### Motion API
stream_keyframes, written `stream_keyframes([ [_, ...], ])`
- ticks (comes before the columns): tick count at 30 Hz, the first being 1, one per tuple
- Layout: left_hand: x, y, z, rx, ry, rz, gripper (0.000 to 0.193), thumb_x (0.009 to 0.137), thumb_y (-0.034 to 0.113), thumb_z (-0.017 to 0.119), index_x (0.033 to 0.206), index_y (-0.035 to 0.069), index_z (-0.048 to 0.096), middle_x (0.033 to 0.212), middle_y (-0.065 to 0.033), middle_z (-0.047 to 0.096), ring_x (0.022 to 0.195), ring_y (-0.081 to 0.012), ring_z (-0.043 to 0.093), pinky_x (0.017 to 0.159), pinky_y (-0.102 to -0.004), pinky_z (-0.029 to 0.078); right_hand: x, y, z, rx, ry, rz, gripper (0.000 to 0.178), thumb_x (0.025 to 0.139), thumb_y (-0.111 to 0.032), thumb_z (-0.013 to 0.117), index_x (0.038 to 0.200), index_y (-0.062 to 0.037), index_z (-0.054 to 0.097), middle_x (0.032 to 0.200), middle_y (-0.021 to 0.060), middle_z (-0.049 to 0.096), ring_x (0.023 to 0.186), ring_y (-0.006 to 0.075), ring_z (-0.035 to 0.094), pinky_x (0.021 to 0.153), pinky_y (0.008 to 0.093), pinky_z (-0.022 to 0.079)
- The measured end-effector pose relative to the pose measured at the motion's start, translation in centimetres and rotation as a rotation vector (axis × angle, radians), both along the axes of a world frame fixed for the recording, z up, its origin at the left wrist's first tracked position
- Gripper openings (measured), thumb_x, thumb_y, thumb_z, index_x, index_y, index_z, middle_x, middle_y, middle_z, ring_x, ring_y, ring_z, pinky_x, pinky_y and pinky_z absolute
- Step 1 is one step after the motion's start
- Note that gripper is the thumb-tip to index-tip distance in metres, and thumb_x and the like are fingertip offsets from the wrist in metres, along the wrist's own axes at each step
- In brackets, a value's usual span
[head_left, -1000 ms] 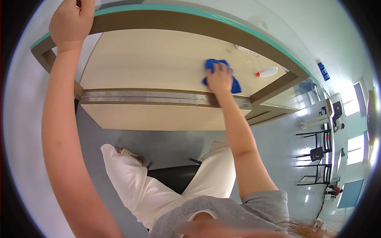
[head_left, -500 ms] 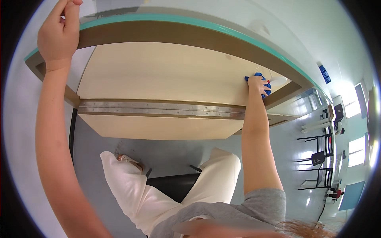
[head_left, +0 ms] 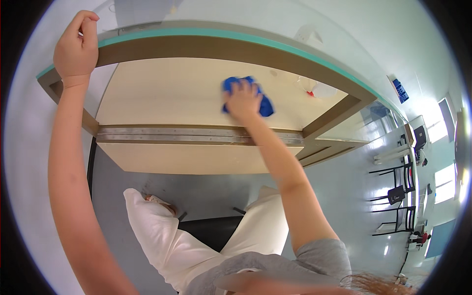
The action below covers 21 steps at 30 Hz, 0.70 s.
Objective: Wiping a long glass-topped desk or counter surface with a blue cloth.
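nearest to us, well short of the metal hinge strip (head_left: 196, 134) that we take as our landmark, we see the wearer's grey sleeve (head_left: 324, 255), the white trousers (head_left: 157, 228) and, between the legs, a black seat (head_left: 209, 230); a foot in a sandal (head_left: 161, 201) is on the grey floor (head_left: 221, 194), also on the near side of the strip. just this side of the strip, and running along it, we have a cream flap (head_left: 196, 158). the right forearm crosses the strip to the right of its middle, and just beyond it we find the right hand (head_left: 243, 101), a little blurred, its fingers laid over the bunched blue cloth (head_left: 265, 105) and holding it against the cream board (head_left: 157, 93). past the strip's right end, we make out a white thing with a red tip (head_left: 310, 93), too washed out to name. farther beyond the strip, we see a brown frame (head_left: 196, 47) edged with teal glass (head_left: 211, 32). past the strip's left end, the left hand (head_left: 76, 54) is curled narrow at the frame's left end; we cannot tell whether it grips there. far to the right of the strip, we see black chairs (head_left: 396, 195) and bright windows (head_left: 444, 184).
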State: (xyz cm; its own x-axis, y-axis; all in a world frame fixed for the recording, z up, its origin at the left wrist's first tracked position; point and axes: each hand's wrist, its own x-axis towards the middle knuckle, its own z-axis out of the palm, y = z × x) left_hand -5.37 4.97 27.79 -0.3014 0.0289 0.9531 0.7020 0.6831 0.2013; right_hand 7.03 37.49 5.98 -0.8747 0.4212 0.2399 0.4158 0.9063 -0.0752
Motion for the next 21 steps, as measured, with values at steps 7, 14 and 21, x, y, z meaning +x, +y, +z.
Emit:
stream_keyframes([
  [7,0.3,0.2,-0.2,-0.029,0.005,-0.025,0.018,0.089,0.021,0.048,0.082,0.016,0.064,0.060,0.0027,0.052,0.048,-0.0119,0.045,0.048,-0.0270,0.034,1.9,-5.5,0.2,-0.105,0.135,0.454,0.046,0.088,-0.041,0.054,0.127,-0.0169,0.057,0.139,0.0104,0.045,0.132,0.0382,0.036,0.106,0.0567,0.032],
  [14,1.0,0.2,0.2,-0.030,-0.021,-0.060,0.020,0.089,0.020,0.047,0.081,0.015,0.065,0.056,0.0021,0.051,0.047,-0.0102,0.046,0.048,-0.0252,0.034,-0.4,13.3,-0.2,-0.010,0.020,-0.251,0.057,0.094,-0.047,0.042,0.139,-0.0136,0.045,0.148,0.0108,0.038,0.136,0.0342,0.033,0.111,0.0466,0.030],
  [21,1.7,0.1,0.3,-0.015,-0.025,-0.089,0.022,0.091,0.018,0.046,0.082,0.014,0.065,0.054,0.0017,0.052,0.049,-0.0088,0.055,0.049,-0.0232,0.036,-3.0,16.5,2.2,-0.124,0.267,-0.409,0.063,0.091,-0.054,0.046,0.141,-0.0168,0.042,0.145,0.0110,0.042,0.134,0.0300,0.038,0.105,0.0462,0.035],
])
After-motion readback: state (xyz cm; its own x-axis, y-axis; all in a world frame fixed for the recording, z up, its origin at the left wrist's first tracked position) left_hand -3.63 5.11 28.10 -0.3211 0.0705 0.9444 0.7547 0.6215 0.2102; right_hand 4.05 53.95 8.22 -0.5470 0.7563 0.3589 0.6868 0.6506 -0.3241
